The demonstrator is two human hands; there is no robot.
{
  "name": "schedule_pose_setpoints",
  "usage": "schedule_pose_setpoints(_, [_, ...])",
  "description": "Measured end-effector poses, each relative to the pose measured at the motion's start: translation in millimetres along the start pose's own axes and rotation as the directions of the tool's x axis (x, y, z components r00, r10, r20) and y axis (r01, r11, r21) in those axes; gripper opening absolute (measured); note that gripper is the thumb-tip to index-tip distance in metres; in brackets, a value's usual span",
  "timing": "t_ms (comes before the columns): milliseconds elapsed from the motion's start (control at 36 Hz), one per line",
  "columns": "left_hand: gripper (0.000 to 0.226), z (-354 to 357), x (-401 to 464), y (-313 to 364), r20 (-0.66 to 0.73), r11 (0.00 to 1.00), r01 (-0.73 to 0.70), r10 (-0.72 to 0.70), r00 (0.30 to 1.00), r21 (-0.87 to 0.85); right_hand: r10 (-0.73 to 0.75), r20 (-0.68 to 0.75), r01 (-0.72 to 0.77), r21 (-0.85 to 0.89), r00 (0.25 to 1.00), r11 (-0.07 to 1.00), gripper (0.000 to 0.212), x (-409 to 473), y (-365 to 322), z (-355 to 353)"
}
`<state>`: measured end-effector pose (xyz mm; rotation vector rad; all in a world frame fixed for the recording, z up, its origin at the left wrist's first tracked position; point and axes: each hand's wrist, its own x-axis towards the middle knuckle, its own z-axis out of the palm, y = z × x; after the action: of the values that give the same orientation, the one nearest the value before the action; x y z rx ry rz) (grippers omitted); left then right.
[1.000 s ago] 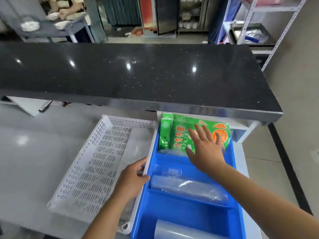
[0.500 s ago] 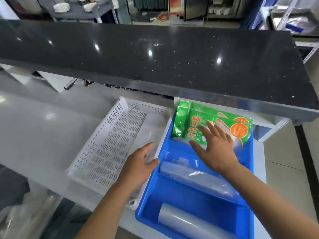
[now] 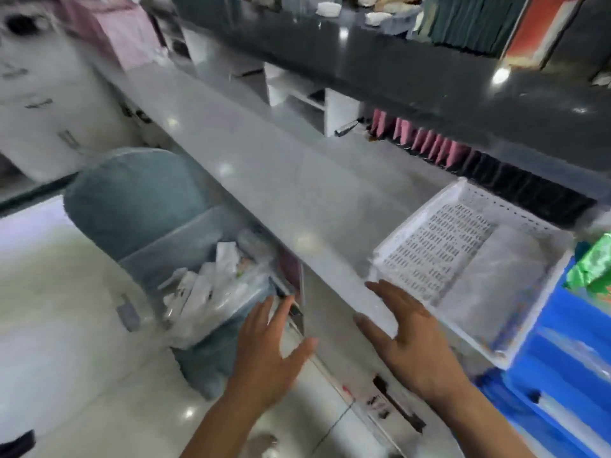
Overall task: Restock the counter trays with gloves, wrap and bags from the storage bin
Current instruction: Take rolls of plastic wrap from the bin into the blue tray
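storage bin (image 3: pixel 205 246): clear, on floor below the grey counter (image 3: pixel 281 180), holding white bags, blurred | left hand (image 3: pixel 267 355): fingers spread, empty, above bin's near edge | right hand (image 3: pixel 413 338): fingers straight, empty, at counter edge beside white perforated tray (image 3: pixel 413 226) | blue tray (image 3: pixel 562 358): right of white tray, green glove pack (image 3: pixel 591 266) in it

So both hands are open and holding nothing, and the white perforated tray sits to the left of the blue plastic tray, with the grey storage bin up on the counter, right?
Not quite. The head view shows the grey storage bin on the floor below the counter edge, not on it. The rest holds: left hand and right hand are open and hold nothing, and the white perforated tray sits left of the blue plastic tray.
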<state>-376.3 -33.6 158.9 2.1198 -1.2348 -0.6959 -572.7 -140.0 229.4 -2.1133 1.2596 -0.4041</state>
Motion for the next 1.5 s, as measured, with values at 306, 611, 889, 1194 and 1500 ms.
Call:
schedule_pose_setpoints(306, [0.066,-104,-39,-157,-0.216,0.923,0.33,-0.369,0.904,-0.196,-0.121,0.366,0.174,-0.116,0.923,0.978,0.055,41,-121,127])
schedule_pose_setpoints(611, [0.072,-123,-30,-243,-0.076,0.737,0.603,-0.65,0.756,-0.306,-0.074,0.639,0.24,-0.177,0.765,0.954,0.058,134,-166,218])
schedule_pose_setpoints(889, [0.071,-172,83,-291,0.017,0.651,0.721,-0.739,0.673,-0.24,-0.029,0.775,0.226,-0.147,0.631,0.963,0.052,285,-192,302])
schedule_pose_setpoints(1194, [0.061,-174,193,-358,-0.11,0.437,0.815,-0.897,0.429,-0.381,0.252,0.879,0.368,-0.408,0.404,0.835,0.072,397,-140,451])
schedule_pose_setpoints(1500, [0.058,-135,208,-405,0.004,0.054,0.7,-0.997,0.08,-0.712,0.166,0.949,0.798,-0.314,0.267,0.514,0.043,418,-77,566])
